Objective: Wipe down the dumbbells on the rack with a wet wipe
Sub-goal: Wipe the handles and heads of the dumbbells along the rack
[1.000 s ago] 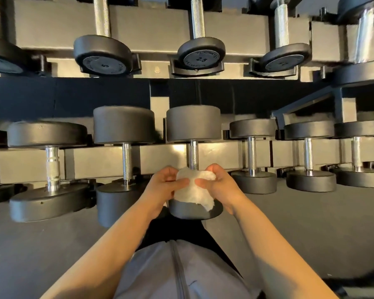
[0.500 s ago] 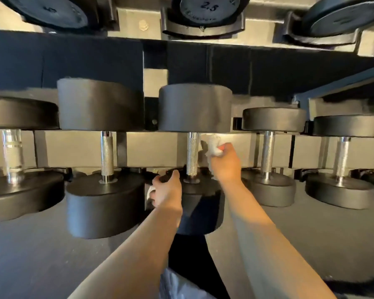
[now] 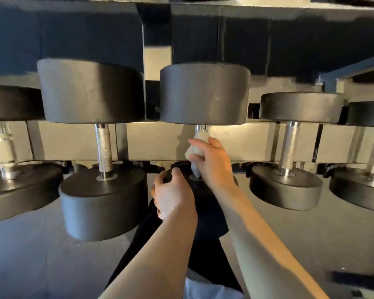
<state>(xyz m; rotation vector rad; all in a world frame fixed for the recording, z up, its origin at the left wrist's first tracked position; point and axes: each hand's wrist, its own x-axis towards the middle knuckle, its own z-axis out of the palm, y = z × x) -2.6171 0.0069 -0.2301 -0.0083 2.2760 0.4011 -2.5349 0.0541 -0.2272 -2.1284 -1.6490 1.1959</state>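
Observation:
A row of black dumbbells with chrome handles lies across the rack [image 3: 151,143]. The middle dumbbell [image 3: 204,93] is right in front of me. My right hand [image 3: 214,162] wraps a white wet wipe [image 3: 193,152] around its chrome handle, which is mostly hidden by the wipe and fingers. My left hand [image 3: 173,195] grips the rim of the same dumbbell's near head, which is largely covered by both hands and forearms.
Another large dumbbell [image 3: 102,147] sits just left of the middle one, and smaller ones [image 3: 289,147] stand to the right. A flatter dumbbell [image 3: 7,147] is at the far left. An upper shelf overhangs the row. Grey floor [image 3: 30,255] lies below.
The view has closed in on the middle dumbbell. My right hand moved the wipe from beside the handle onto it. My left hand stays on the near head.

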